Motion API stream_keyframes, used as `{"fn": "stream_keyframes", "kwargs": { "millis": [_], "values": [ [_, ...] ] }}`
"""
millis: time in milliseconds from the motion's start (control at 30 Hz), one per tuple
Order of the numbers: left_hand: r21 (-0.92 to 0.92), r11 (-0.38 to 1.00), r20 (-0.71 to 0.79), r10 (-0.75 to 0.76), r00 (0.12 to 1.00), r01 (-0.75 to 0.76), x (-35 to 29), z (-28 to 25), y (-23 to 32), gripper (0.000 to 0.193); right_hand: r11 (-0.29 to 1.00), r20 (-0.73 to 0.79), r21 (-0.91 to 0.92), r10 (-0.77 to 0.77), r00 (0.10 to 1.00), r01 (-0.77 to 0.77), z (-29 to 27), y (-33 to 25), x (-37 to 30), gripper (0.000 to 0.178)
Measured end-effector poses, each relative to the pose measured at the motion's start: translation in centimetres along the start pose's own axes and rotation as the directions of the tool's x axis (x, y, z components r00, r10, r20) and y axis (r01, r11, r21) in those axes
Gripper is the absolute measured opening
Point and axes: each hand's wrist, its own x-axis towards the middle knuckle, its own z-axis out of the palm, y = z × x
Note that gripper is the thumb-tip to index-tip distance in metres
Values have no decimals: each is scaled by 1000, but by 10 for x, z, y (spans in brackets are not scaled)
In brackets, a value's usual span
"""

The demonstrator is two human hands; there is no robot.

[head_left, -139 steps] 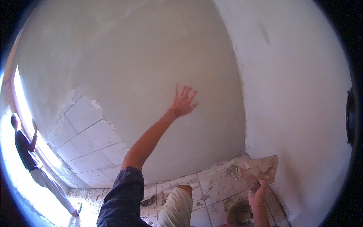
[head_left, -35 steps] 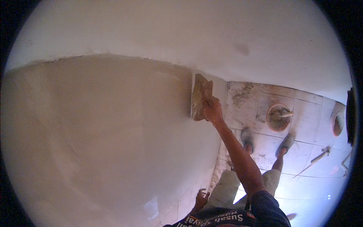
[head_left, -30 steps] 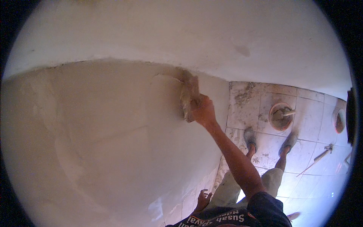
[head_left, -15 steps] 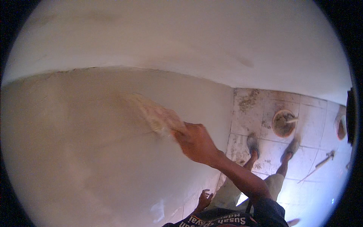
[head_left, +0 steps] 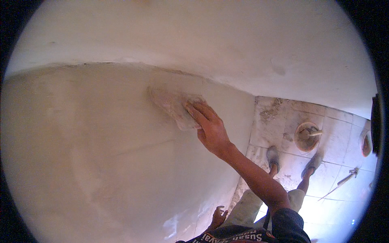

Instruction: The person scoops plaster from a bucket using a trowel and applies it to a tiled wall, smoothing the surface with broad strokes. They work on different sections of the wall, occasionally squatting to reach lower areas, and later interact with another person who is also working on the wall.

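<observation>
My right hand (head_left: 212, 129) is closed on the edge of a flat, pale, grimy pad (head_left: 172, 107). The pad lies against the smooth beige wall (head_left: 121, 170), a little below the line where this wall meets a whiter surface (head_left: 227, 44). Whether the pad is sponge, cloth or folded sacking, I cannot tell. My thumb and fingers grip its right end; the rest of it spreads out to the left. Down low, near my hip, my left hand (head_left: 219, 216) hangs beside the wall, fingers apart and slightly curled, with nothing visible in it.
On the stained tile floor (head_left: 336, 141) beyond my feet stands a round bucket (head_left: 298, 141) of greyish material with a pale handle sticking out. Another round container (head_left: 366, 143) shows at the right rim. A long-handled tool (head_left: 344, 180) lies on the tiles.
My right hand has moved up and slightly right along the wall with the pad, which was blurred by motion before. My left hand stays low by the hip.
</observation>
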Motion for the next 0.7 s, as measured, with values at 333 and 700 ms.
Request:
{"fn": "stream_keyframes", "kwargs": {
  "millis": [333, 700],
  "values": [
    [-25, 999, 30, 29, 999, -28, 3, -4, 3, 47, 993, -121, 56, 108, 987, -102, -40, 100, -63, 83],
    [51, 995, 106, -91, 990, 86, -2, 6, -32, 53, 993, -143, -23, -120, 982, 118, 21, 178, -32, 84]
  ]
}}
